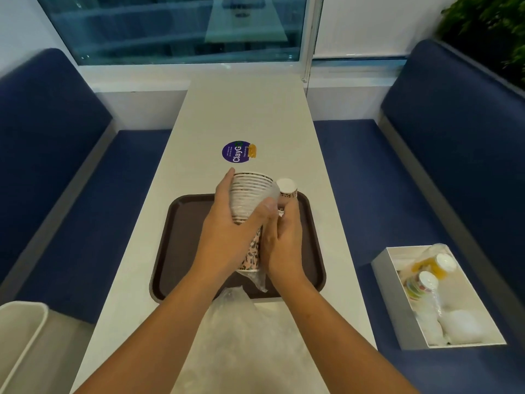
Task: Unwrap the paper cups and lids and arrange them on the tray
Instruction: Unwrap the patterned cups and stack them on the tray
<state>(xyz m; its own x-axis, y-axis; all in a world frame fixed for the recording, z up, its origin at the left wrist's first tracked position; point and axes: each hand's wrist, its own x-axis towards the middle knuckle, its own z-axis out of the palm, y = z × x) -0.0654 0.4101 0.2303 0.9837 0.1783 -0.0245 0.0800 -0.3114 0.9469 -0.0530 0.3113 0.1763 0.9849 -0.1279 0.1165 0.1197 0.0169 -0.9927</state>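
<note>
Gripping a nested stack of paper cups (251, 194) around its middle, a person's left hand (235, 226) holds it tilted above a brown tray (184, 245), rims pointing away and the leopard-print base toward the wrist. The right hand (284, 248) sits just beside it, fingers curled at the stack's flank. Clear plastic film (260, 280) clings there and hangs below the base; whether those fingers pinch film or cup is hidden. Just beyond the right fingertips a second, smaller stack (287, 190) stands base-up, apparently on the tray's far side.

Nearer the person than both wrists, a loose wrapper (241, 336) lies crumpled on the white table (241, 109). Beyond the left fingertips is a round purple sticker (237, 151). Well off to the right of the right hand, a white box (389, 302) on the blue bench holds more wrapped cups and lids. A pale bin (20, 336) sits low to the left of the left forearm.

The step in hand looks to be stripping the film off this stack. Doing it well likely means holding the stack firmly without crushing the thin walls. The film is best drawn back off the base end rather than across the rims, with the cups kept nested over the tray so none slides out.
</note>
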